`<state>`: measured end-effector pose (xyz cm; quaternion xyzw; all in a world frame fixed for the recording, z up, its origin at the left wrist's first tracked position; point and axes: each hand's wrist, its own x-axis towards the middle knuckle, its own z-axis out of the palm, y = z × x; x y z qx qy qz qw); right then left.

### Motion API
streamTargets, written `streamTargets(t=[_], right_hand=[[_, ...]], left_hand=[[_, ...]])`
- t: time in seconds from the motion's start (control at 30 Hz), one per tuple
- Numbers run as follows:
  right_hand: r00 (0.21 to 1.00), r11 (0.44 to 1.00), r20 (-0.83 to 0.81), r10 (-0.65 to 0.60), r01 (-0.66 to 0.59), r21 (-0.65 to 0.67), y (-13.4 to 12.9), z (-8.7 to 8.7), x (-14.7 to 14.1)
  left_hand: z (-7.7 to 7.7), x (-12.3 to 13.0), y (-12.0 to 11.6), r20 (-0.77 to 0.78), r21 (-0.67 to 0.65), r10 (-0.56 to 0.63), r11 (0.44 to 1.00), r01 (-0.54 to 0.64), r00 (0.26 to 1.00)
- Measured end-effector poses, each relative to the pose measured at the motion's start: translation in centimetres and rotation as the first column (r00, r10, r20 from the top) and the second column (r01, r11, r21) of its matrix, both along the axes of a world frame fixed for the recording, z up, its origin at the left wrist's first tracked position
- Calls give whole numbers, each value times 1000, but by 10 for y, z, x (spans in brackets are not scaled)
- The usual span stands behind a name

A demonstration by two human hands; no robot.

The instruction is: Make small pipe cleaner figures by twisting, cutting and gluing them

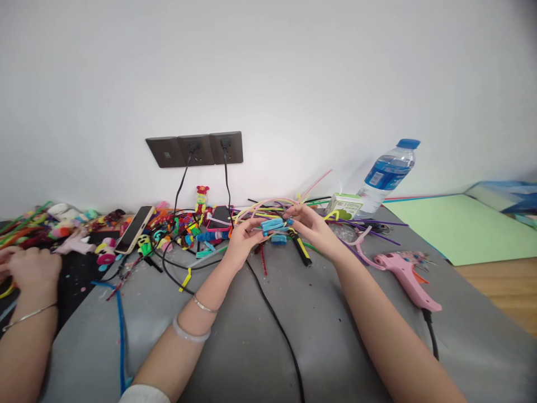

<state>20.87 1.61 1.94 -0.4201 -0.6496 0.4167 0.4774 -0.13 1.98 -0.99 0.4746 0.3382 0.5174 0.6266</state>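
Observation:
Above the grey mat, my left hand (243, 239) pinches the left end of a light-blue fuzzy pipe-cleaner piece (272, 224). At its right end, the thumb and fingertips of my right hand (311, 228) are closed on the same piece. Just below it shows a second light-blue fuzzy piece (279, 239); whether it is joined to the first I cannot tell. A yellow-and-black cutter-like tool (300, 247) lies under my right hand. Loose pipe cleaners (268, 208) in pink, yellow and purple spread behind my fingers.
To the right lies a pink glue gun (406, 277) with a black cord. A water bottle (384, 179) and a small box (344, 205) stand near the wall. Left are phones (135, 229), small fuzzy figures (202, 198), and another person's hand (33, 271). A black cable (277, 319) crosses the mat.

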Motion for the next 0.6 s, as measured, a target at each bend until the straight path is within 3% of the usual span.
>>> streamTargets(t=[0.23, 0.6], right_hand=[[994, 995, -45, 99, -100, -14, -4, -12, -19], [996, 997, -38, 82, -82, 9, -8, -10, -30]], left_hand=[[-2, 2, -1, -19, 45, -3, 999, 3, 1000], [-5, 5, -1, -45, 88, 29, 996, -25, 999]])
